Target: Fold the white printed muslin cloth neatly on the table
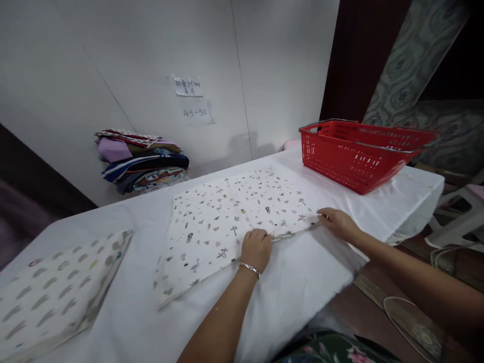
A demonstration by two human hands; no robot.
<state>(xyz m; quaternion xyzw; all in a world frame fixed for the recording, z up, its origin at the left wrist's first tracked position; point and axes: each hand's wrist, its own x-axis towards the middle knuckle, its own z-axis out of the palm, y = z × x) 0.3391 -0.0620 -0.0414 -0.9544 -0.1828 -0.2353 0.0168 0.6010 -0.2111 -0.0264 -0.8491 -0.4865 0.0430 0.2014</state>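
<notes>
A white cloth printed with small palm trees and other little shapes lies folded flat on the table. At the middle of its near edge, my left hand is closed with curled fingers on the fabric; a silver bracelet circles that wrist. My right hand pinches the cloth's near right corner between thumb and fingers. Between the two hands the near edge shows stacked layers, slightly raised.
Another folded cloth with grey marks lies at the left. A red plastic basket stands at the table's far right. Several folded fabrics are piled beyond the back edge. White sheeting covers the table, and paper notes hang on the wall.
</notes>
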